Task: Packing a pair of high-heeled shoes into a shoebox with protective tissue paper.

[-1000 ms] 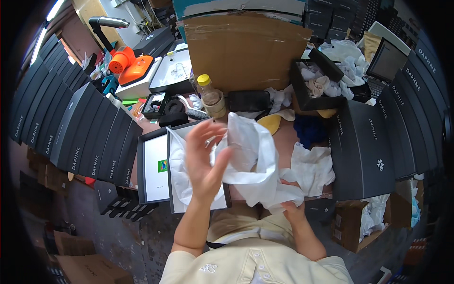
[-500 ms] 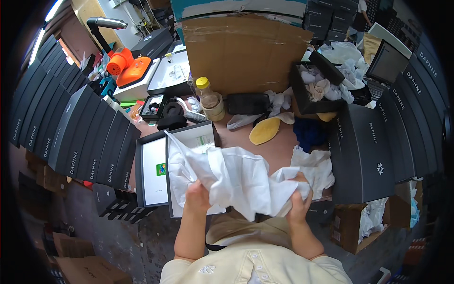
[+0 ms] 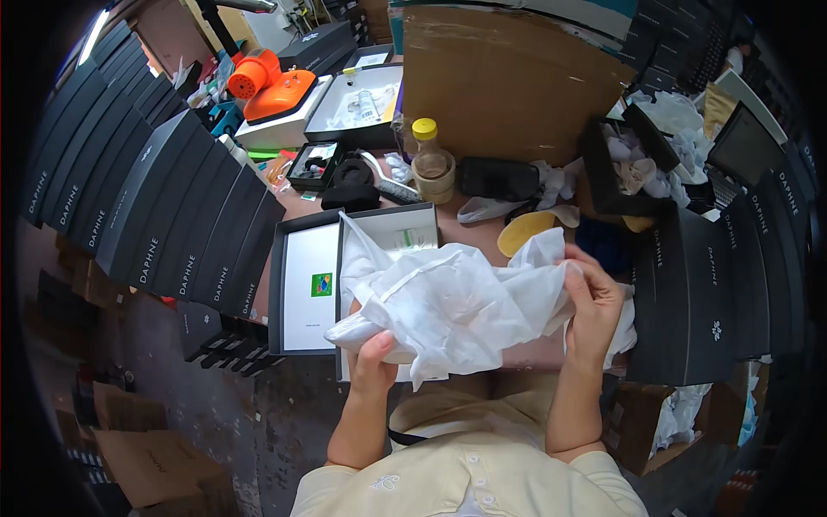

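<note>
A crumpled white dust bag (image 3: pixel 457 297) of thin cloth spreads between my two hands, above the table's front edge. From its lower left corner pokes a pointed silver-grey tip (image 3: pixel 349 331), which looks like a shoe toe; the rest is covered. My left hand (image 3: pixel 374 358) is closed round the shoe and the cloth there, thumb on top. My right hand (image 3: pixel 594 293) pinches the bag's upper right end between thumb and fingers. Behind and left of the bag lies an open black shoebox (image 3: pixel 277 289) with a white inside, partly hidden by the cloth.
Stacked black shoeboxes flank me on the left (image 3: pixel 172 211) and right (image 3: pixel 689 302). Across the table stand a yellow-capped bottle (image 3: pixel 431 164), a yellow pad (image 3: pixel 525 231), a black pouch (image 3: pixel 500 179) and a large cardboard sheet (image 3: pixel 508 86). A black box of crumpled cloths (image 3: pixel 616 185) sits back right.
My right hand has risen and moved right, lifting its end of the bag. The silver-grey tip now shows by my left hand. The whole view has shifted, moving the table things rightward.
</note>
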Available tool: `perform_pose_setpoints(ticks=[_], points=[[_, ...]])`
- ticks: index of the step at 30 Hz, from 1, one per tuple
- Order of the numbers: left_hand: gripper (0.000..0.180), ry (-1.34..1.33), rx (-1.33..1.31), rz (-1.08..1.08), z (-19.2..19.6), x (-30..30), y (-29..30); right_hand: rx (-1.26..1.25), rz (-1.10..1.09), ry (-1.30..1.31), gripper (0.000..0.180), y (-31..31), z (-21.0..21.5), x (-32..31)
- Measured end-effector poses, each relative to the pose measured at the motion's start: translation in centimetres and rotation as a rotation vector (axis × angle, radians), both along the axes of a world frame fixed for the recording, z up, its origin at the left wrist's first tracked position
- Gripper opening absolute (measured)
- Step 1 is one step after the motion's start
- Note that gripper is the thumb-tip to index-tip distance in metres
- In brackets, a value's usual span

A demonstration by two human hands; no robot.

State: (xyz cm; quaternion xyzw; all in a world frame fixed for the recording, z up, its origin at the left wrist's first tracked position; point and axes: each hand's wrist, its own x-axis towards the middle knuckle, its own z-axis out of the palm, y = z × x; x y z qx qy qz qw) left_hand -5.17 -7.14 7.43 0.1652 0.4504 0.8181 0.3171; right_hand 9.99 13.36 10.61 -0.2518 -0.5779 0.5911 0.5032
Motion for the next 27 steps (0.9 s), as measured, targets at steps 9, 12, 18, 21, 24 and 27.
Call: perform_pose_setpoints(ticks=[9,12,18,21,24,27], points=[[0.047,-0.826,0.441,0.141,0.4,-5.0,-0.7,0.022,-0.17,0.167,0.02,-3.3,-4.5,-1.8],[0.047,-0.681,0.551,0.283,0.4,-8.2,-2.1,0.652,0.419,-0.425,0.02,-8.3,-4.4,-4.0],[0.055,-0.092,0.549,0.683,4.4,-8.3,-6.4,0.438,0.207,-0.418,0.008,-3.3,1.9,-9.7],[0.057,-0.046,0.466,0.87,3.8,-7.4,-6.8,0.469,-0.095,-0.234,0.014,-3.1,3.0,-13.0],[0.058,0.04,0.449,0.759,3.0,-6.9,-6.1,0.716,0.09,-0.543,0.015,-5.6,-4.3,-18.3],[0.057,0.093,0.517,0.636,3.2,-6.1,-4.6,0.733,0.731,-1.147,0.03,-4.8,-12.7,-19.4]])
